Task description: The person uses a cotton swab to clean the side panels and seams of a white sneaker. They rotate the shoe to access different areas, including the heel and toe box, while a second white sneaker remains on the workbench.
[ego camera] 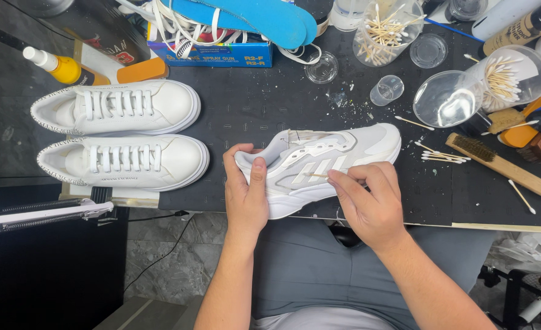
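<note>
Now my left hand (248,194) holds the heel of the white shoe (319,166) lying sideways on the counter (252,104), toe pointing right, while my right hand (368,198) pinches a cotton swab (317,175) against its side.

Bare mat (252,104) above sneaker (319,165); brush (502,165), swabs (441,156) crowd right.

Shoe in my hands: pale grey-white mesh sneaker (319,162) w/ white stripes. Beside it, white leather lace-up pair (121,137), speckled black-white collar trim. Mat: black rubber work mat (252,104), white flecks. Blue foam insoles (252,15), yellow squeeze bottle (63,68), tan wooden brush (502,166).
</note>
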